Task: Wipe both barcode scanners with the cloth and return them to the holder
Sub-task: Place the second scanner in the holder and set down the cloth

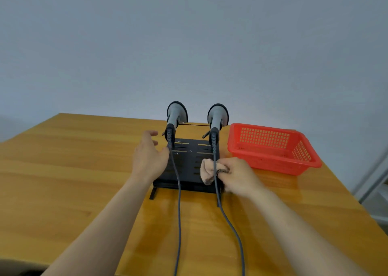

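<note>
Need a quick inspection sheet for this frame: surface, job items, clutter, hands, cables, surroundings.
Surface: wooden table, glossy finish.
Job's things: left scanner and right scanner both sit in the black holder; cloth is bunched up.
Clutter: red basket to the right of the holder, nothing seen inside.
Hands: left hand open beside the left scanner's handle; right hand grips the cloth in front of the holder.
Cables: left cable and right cable run from the scanners toward the camera and out of frame; the right cable crosses in front of the cloth.
Surroundings: plain grey wall; white frame at the right edge.
</note>
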